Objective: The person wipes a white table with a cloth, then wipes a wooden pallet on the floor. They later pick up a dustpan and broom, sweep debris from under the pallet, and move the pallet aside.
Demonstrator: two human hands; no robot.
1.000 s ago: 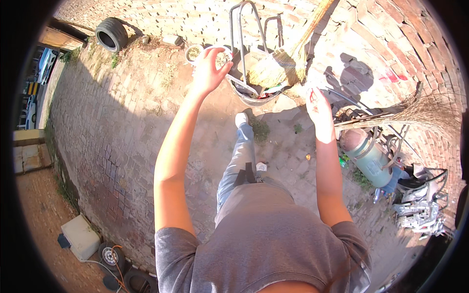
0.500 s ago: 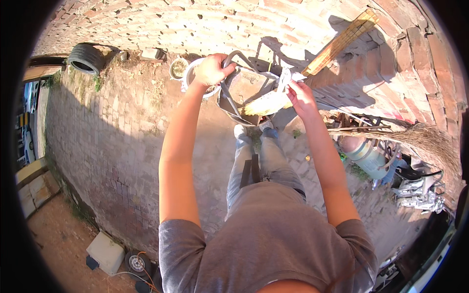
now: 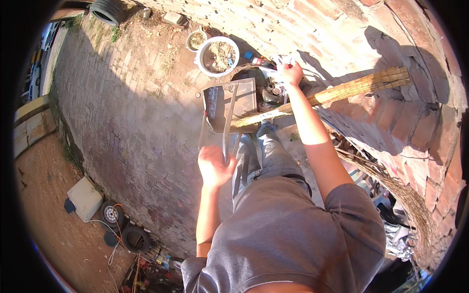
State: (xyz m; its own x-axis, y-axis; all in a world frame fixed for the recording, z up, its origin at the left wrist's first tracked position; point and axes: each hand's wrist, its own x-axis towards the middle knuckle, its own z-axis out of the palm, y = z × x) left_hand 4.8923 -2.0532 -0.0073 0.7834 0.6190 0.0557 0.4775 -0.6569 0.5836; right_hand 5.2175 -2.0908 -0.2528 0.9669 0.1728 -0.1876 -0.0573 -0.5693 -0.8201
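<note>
My left hand (image 3: 216,167) is closed around the grey tubular handle of a metal dustpan (image 3: 248,90). The pan is low in front of my feet, with a crumpled dark, shiny wrapper (image 3: 211,101) at its left side. My right hand (image 3: 292,73) is stretched forward near the foot of the brick wall, its fingers closed on a crumpled white plastic or paper piece (image 3: 281,60). Below that hand lies a heap of dark and pale rubbish (image 3: 271,93). A straw broom (image 3: 361,88) runs behind my right forearm, one end over the pan, the other toward the wall.
A white bucket (image 3: 236,57) of debris and a smaller pail (image 3: 190,41) stand beyond the pan. A blue-capped bottle (image 3: 256,59) lies near the wall. An old tyre (image 3: 108,12) rests far left. The brick wall (image 3: 337,53) borders my right; brushwood (image 3: 408,195) lies along it.
My left hand has drawn back toward my body with the dustpan handle. My right hand has reached forward with the white piece. The view has turned, showing the bucket and the pan's inside.
</note>
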